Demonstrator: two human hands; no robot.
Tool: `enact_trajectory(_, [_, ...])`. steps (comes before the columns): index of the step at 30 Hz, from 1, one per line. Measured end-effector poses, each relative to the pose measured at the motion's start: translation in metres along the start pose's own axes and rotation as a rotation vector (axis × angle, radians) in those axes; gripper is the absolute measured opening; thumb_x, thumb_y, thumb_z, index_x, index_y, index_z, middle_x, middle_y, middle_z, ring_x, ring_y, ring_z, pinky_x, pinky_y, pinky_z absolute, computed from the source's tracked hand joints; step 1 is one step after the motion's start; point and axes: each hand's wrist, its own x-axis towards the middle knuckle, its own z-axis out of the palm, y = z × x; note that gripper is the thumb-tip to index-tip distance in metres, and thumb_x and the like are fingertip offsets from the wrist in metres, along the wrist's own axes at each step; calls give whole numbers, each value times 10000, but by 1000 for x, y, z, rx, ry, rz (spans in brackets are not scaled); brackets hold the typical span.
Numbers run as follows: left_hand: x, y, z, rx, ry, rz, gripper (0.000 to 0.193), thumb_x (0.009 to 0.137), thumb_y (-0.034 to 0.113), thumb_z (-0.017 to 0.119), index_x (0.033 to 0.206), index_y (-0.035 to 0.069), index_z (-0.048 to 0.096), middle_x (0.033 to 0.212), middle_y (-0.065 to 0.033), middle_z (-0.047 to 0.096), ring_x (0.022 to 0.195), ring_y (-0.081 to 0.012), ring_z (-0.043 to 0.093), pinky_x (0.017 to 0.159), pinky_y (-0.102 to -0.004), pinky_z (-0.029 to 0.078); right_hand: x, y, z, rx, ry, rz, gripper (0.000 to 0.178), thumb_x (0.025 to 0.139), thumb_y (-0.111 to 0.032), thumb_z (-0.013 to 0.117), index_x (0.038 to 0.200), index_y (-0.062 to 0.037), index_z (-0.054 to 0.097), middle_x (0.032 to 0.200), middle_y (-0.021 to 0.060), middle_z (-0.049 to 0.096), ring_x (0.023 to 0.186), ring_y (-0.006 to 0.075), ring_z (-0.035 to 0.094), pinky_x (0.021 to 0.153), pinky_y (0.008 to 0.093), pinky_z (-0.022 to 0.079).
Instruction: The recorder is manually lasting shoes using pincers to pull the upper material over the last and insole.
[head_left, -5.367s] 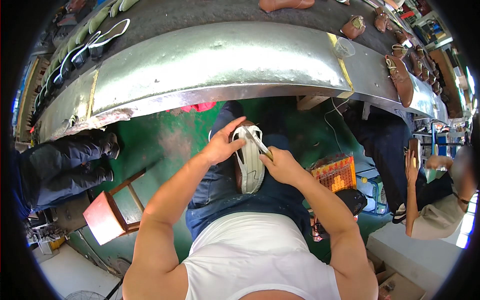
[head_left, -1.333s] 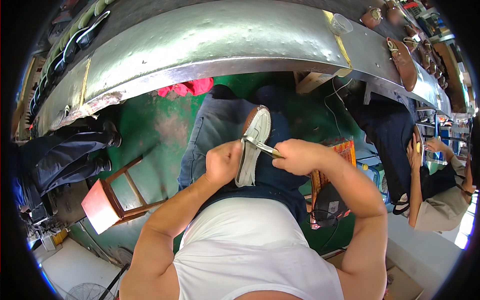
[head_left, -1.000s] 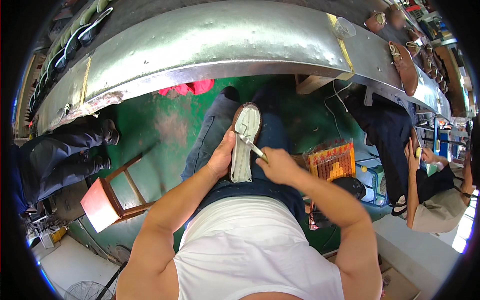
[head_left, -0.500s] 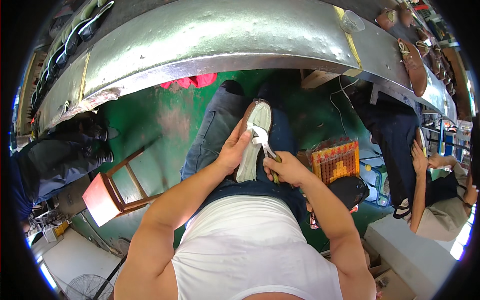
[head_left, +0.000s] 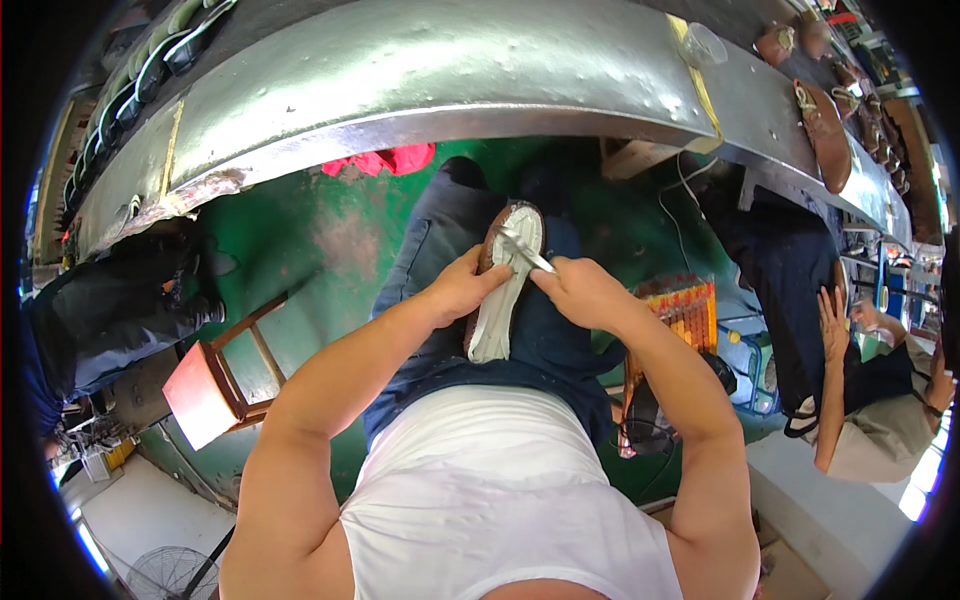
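Note:
Sole up across my thighs rests a brown shoe (head_left: 489,325) with a whitish underside, its rounded end pointing away from me. My left hand (head_left: 463,287) is closed on the shoe's left edge, the thumb pressing on the pale surface. Closed round a shiny metal hand tool (head_left: 527,251), my right hand (head_left: 578,291) lays its slim end slantwise over the upper half of the sole. The fingers cover the tool's handle, so its exact kind is hidden.
A metal-topped bench (head_left: 420,70) curves across the front, with a clear cup (head_left: 703,45) and brown shoes (head_left: 824,135) at its right. A red-seated stool (head_left: 203,398) stands left. A beaded seat mat (head_left: 683,312) is by my right arm. Another person's hand (head_left: 832,318) is far right.
My right hand has moved up and forward along the shoe, turning the tool to a flatter slant. The loose white strip over the sole no longer shows. My left hand has shifted slightly.

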Motion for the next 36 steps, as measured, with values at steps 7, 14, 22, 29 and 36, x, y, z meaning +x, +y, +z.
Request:
enact_trajectory(7, [7,10,-26,-155,-186,-179,548,950,299,654,1407,81,444,1260,-95,607,1132,-225,599,949,-436,497,-46,3,16,-144,-221,-87,366,931,-306,604,940,59,635,817,258,659,809,437,650,764,483,522])
enact_trajectory(14, [14,-4,-26,-227,-190,-148,551,952,273,647,1412,61,431,1256,-118,606,1090,-242,624,936,-422,508,-41,-13,38,-495,-64,-204,312,933,-288,606,981,19,579,885,215,663,809,370,674,690,432,546])
enact_trajectory(22, [-4,-46,5,263,-8,271,634,1001,207,543,1507,21,210,1452,-151,417,1325,-236,420,1106,-344,335,-70,18,47,-209,-118,32,423,981,-397,512,926,13,604,860,240,668,824,412,666,725,510,529])
enact_trajectory(29, [-22,-84,13,157,-40,355,802,1013,268,472,1555,28,-67,1601,-233,81,1496,-335,100,1198,-376,141,-54,5,-13,134,-497,335,489,991,-413,495,830,27,636,810,267,656,761,431,655,712,471,527])
enact_trajectory(36, [-18,-87,24,214,130,379,859,954,187,580,1566,46,-6,1591,-216,161,1481,-322,181,1186,-379,194,-36,-7,28,-63,124,-84,393,1003,-357,487,907,14,571,804,235,655,757,425,653,703,488,526])
